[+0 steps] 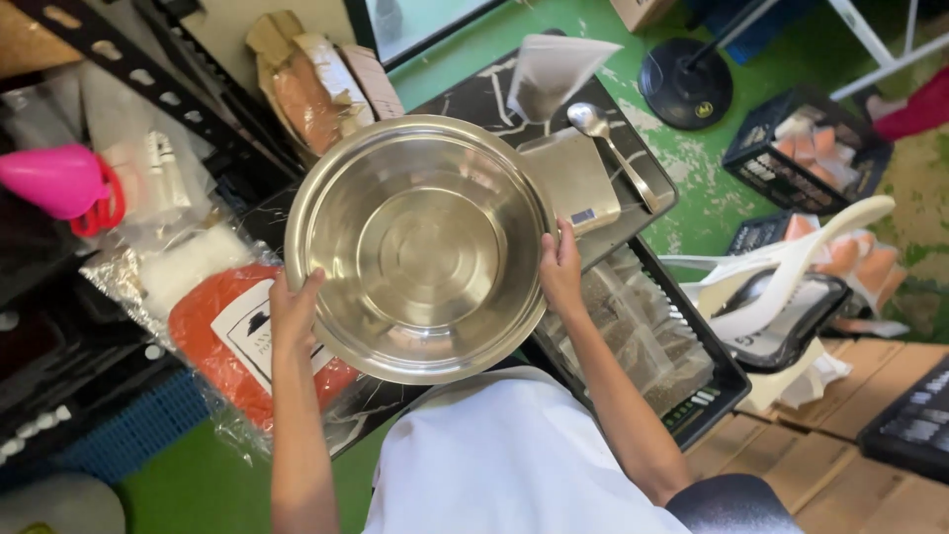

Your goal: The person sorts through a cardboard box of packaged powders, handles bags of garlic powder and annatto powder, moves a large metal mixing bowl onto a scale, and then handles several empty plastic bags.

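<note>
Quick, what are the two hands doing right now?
Left hand: closed on the rim of the metal bowl, holding it.
Right hand: closed on the bowl's opposite rim, holding it too.

You're in a food packing workroom, green painted floor (751,188), stacked black crates (801,148), a small scale (573,183), bagged goods (633,326), flattened cardboard (820,465).

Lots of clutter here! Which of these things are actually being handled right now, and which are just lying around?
In hand:
- steel bowl, empty, held at its rim by the left hand and right hand

Lying about:
- small scale
- metal spoon
- orange packet in clear plastic
- pink scoop
- black crate
</note>
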